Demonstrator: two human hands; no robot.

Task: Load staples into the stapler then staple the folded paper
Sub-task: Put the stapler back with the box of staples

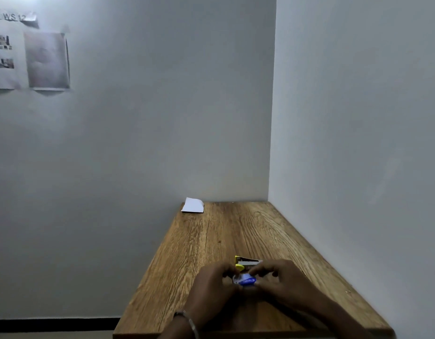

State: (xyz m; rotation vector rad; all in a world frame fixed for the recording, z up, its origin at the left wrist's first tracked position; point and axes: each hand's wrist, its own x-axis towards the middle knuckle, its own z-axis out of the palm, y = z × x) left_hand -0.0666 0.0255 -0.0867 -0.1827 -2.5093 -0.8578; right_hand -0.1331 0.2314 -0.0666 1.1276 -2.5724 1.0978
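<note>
A person's two hands meet over a small blue and white packet (245,280), seemingly a box of staples, at the near end of a wooden table (211,241) set into the corner of a pale-walled room. The left hand (212,287) pinches the packet's left end while the right hand (282,280) closes its fingertips on the other end, so both hands are clamped on the same small item, close together and just above the tabletop. Just beyond the knuckles lies the stapler (247,263), yellow with a metal channel showing; it appears open, though the view is too small and blurred to be sure, and neither hand touches it. The folded paper (193,205) rests well apart, at the far left corner of the table against the wall. A metal bracelet (187,316) circles the left wrist, and printed sheets (28,55) hang on the wall at upper left. By the look of it, the work is in its opening stage: the staples are apparently being taken out, nothing can be seen loaded, and the paper is untouched, so loading, closing and stapling all remain.
</note>
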